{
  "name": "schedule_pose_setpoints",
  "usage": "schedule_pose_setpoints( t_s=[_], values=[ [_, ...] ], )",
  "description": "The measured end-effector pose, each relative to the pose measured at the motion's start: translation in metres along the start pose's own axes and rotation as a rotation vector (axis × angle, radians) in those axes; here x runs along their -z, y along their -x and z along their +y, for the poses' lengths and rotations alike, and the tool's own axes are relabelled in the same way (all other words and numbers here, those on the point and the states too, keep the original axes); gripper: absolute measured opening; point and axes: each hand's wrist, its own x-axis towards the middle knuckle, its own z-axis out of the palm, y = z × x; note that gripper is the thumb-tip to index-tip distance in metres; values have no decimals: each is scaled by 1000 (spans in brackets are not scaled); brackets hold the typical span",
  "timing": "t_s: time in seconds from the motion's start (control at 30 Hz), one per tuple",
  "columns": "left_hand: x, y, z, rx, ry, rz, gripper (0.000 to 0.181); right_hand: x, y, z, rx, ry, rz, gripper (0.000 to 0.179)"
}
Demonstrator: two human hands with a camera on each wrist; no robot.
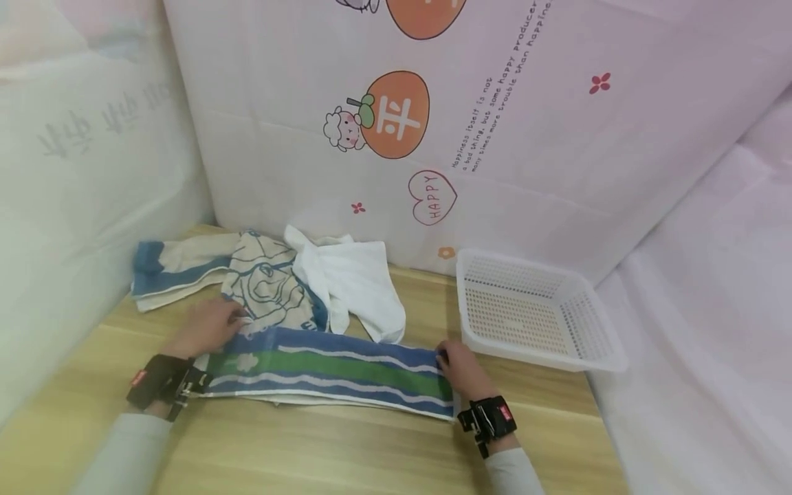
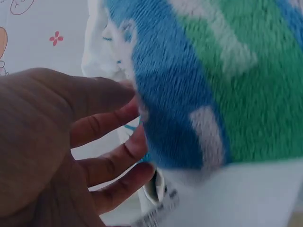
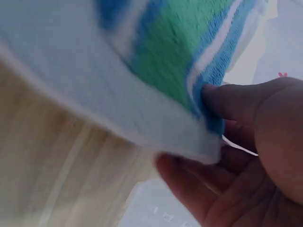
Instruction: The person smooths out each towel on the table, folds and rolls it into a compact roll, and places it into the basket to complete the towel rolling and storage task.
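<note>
A long folded towel [image 1: 353,368], blue and green with wavy white stripes, stretches between both hands low over the table. My left hand [image 1: 207,326] pinches its far left corner, the thumb on top and the fingers beneath in the left wrist view. At the other end my right hand [image 1: 463,368] pinches the far right corner; in the right wrist view its thumb [image 3: 236,100] presses the blue border, with fingers under the white hem. Just behind the towel lies a crumpled beige and blue cloth [image 1: 269,285] with line drawings.
A white cloth [image 1: 355,275] lies beside the beige one, against the printed back curtain [image 1: 297,172]. At the right stands a white perforated plastic basket [image 1: 522,354]. Bare wooden tabletop [image 1: 346,454] shows in front, and curtains hang on both sides.
</note>
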Motion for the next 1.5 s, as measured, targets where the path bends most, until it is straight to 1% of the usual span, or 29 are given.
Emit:
schedule_pose_setpoints(
  t_s=[0.07,0.13,0.23,0.3,0.37,0.43,0.5,0.57,0.63,0.67,0.7,0.73,0.77,0.8,0.83,0.9,0.93,0.97,1.03,1.07,1.17,1.27,1.4,1.43,1.5],
  values=[
    [2,3,-6,12,41,-34,21,0,2,1,6,-20,17,6],
    [1,7,-10,13,90,-56,21,-1,3,3,9,-33,50,6],
    [-2,11,-16,-8,155,-71,19,-2,3,6,8,-38,75,6],
    [-5,12,-19,-35,173,-41,19,-2,3,7,-3,-34,74,7],
    [-6,11,-22,-65,174,15,20,-3,2,8,-13,-27,64,6],
    [-6,9,-22,-81,146,86,22,-2,4,6,-34,3,52,9],
    [-5,7,-20,-74,107,140,24,0,8,0,-60,61,48,17],
    [-3,7,-13,-80,45,183,23,3,16,-12,-85,120,56,25],
    [-3,10,1,-113,12,199,24,6,25,-30,-76,151,72,31],
    [-4,13,10,-142,10,190,23,6,29,-40,-42,156,83,33],
    [-6,16,20,-183,15,183,22,4,32,-50,-2,151,85,33],
    [-9,19,31,-228,32,164,21,2,34,-59,40,129,73,32],
    [-13,23,42,-267,54,130,21,-1,35,-68,89,106,52,30],
    [-18,26,54,-303,79,82,20,-4,35,-76,138,73,19,29],
    [-23,29,65,-328,102,33,21,-9,35,-83,168,46,-25,28],
    [-33,35,82,-367,116,-42,23,-18,33,-94,191,4,-116,26],
    [-38,38,89,-375,112,-71,23,-23,32,-97,190,-11,-154,26],
    [-43,39,94,-381,94,-86,24,-26,32,-100,192,-15,-179,26],
    [-50,42,100,-388,66,-89,27,-33,32,-102,184,-8,-203,25],
    [-52,43,102,-391,49,-82,27,-34,32,-102,193,-2,-200,24],
    [-55,44,102,-398,19,-63,25,-34,32,-102,202,-17,-198,15],
    [-52,46,102,-414,44,-50,21,-29,32,-103,188,-50,-214,8],
    [-45,51,103,-428,110,-27,20,-20,33,-108,174,-69,-228,7],
    [-44,53,103,-421,110,-31,20,-19,34,-109,174,-72,-233,7],
    [-42,57,104,-403,110,-64,20,-19,36,-111,176,-76,-250,7]
  ],
)
